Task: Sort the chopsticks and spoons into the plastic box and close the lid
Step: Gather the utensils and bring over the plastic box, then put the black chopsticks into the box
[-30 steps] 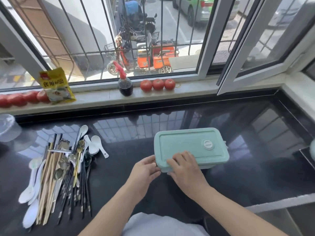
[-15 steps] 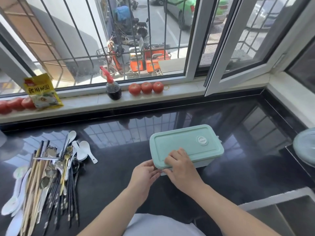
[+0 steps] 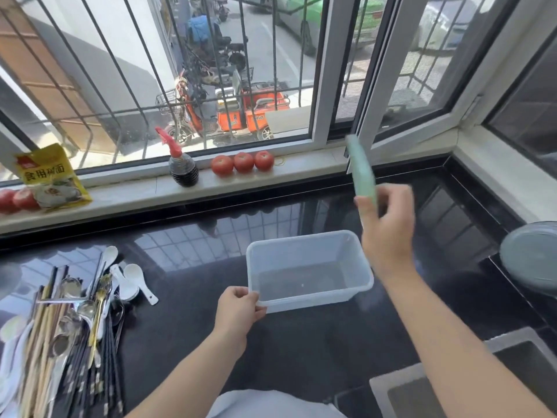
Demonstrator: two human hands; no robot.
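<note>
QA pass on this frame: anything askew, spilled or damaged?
Nothing spilled or damaged. The lid is off, held up on edge in the right hand; the left hand grips the empty box.

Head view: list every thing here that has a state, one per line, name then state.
plastic box: open, empty, upright on the counter
green lid: off, held up on edge
right hand: grips the green lid
left hand: pinches the plastic box's near left corner
chopsticks and spoons: piled loose on the counter
window: swung open
sauce bottle: upright, capped
</note>
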